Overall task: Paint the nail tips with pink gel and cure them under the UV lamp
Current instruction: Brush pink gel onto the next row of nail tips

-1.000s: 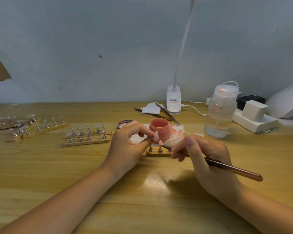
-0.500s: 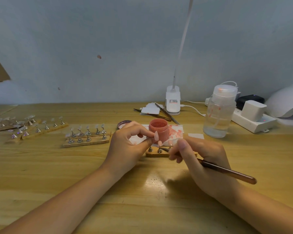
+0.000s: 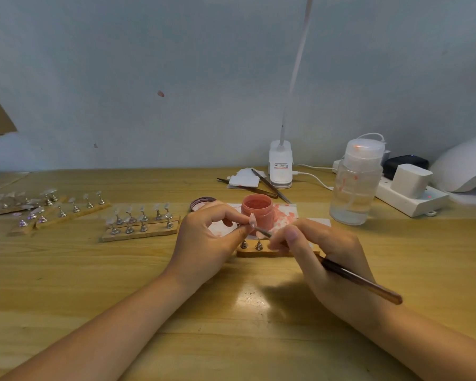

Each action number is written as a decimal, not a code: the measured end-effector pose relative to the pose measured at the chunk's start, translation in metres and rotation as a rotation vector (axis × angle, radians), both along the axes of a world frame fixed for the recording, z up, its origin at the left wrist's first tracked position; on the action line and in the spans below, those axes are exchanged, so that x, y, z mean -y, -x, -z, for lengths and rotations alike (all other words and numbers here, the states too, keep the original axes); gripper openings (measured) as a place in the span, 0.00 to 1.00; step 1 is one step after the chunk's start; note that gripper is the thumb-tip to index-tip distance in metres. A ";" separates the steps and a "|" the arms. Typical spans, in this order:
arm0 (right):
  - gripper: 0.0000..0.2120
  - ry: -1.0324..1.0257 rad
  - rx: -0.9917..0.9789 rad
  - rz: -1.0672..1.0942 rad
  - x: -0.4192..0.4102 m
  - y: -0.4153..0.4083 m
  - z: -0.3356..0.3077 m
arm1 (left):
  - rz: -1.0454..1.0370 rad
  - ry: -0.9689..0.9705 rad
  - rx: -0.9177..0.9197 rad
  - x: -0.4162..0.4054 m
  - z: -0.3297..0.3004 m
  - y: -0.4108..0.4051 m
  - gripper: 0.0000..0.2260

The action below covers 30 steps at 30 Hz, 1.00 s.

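Both hands pinching: left hand (image 3: 206, 240) on nail tip (image 3: 252, 220), right hand (image 3: 322, 251) on brush (image 3: 360, 280).

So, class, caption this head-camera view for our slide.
Left hand pinches a nail tip while right hand brushes it beside the open pink gel jar.

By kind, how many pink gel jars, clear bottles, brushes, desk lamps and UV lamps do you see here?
Pink gel jar: 1
Clear bottle: 1
Brush: 1
Desk lamp: 1
UV lamp: 1
Total: 5
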State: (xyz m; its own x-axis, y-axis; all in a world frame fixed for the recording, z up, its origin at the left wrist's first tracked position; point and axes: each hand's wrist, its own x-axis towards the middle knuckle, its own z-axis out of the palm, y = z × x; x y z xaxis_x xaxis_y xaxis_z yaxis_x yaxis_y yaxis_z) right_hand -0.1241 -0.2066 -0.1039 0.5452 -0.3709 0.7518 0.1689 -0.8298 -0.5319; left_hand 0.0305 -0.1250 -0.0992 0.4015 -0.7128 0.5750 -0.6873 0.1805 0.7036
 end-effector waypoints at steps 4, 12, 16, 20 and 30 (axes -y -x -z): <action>0.21 -0.054 0.060 -0.044 -0.001 0.002 0.000 | 0.002 0.041 -0.034 0.000 -0.001 0.001 0.03; 0.22 -0.040 0.106 0.052 0.001 0.001 0.000 | 0.016 0.053 -0.041 0.000 -0.002 0.002 0.07; 0.19 0.002 0.073 0.063 0.000 -0.002 -0.002 | 0.039 0.035 -0.015 0.000 -0.001 0.002 0.11; 0.13 0.052 0.034 0.056 0.000 -0.003 -0.003 | 0.051 0.032 0.003 0.000 0.000 0.003 0.11; 0.15 0.008 0.038 0.035 -0.002 -0.002 -0.004 | 0.060 0.049 0.012 0.001 0.001 0.002 0.10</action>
State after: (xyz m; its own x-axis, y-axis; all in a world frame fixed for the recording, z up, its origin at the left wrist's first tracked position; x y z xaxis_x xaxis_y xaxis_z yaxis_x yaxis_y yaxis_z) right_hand -0.1224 -0.2048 -0.1001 0.5027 -0.3835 0.7747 0.1594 -0.8397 -0.5191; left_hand 0.0286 -0.1260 -0.1001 0.3519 -0.7064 0.6141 -0.6825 0.2554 0.6848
